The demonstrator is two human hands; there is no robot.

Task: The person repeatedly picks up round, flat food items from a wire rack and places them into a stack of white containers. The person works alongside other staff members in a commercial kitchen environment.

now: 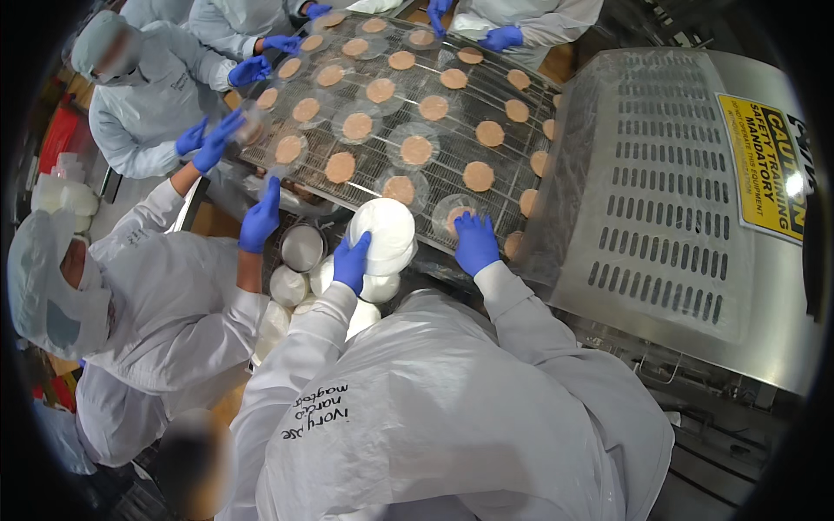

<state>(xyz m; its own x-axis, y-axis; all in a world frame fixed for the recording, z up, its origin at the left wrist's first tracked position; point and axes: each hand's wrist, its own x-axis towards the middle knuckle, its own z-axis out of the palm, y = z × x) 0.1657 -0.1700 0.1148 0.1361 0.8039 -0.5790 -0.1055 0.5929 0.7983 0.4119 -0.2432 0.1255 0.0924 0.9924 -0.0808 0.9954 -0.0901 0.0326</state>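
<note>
My left hand point(352, 262), in a blue glove, grips a stack of white round sheets point(383, 236) at the near edge of a wire-mesh conveyor point(449, 140). Over the belt, my right hand point(477, 245), gloved too, has its fingertips on a round, pinkish-tan patty point(460, 219). Beneath that patty lies a translucent round sheet point(443, 207); whether the fingers pinch anything is hidden. Other flat patties point(478, 176) lie in rows along the belt. Several of them, such as the patty point(416, 150) farther left, rest on similar translucent discs.
A slotted stainless-steel housing point(664, 189) with a yellow caution sign point(762, 168) covers the belt's right end. White round stacks point(290, 285) and a round container point(303, 247) sit left of me. Co-workers' gloved hands point(260, 216) reach to the belt's left end and far side point(502, 39).
</note>
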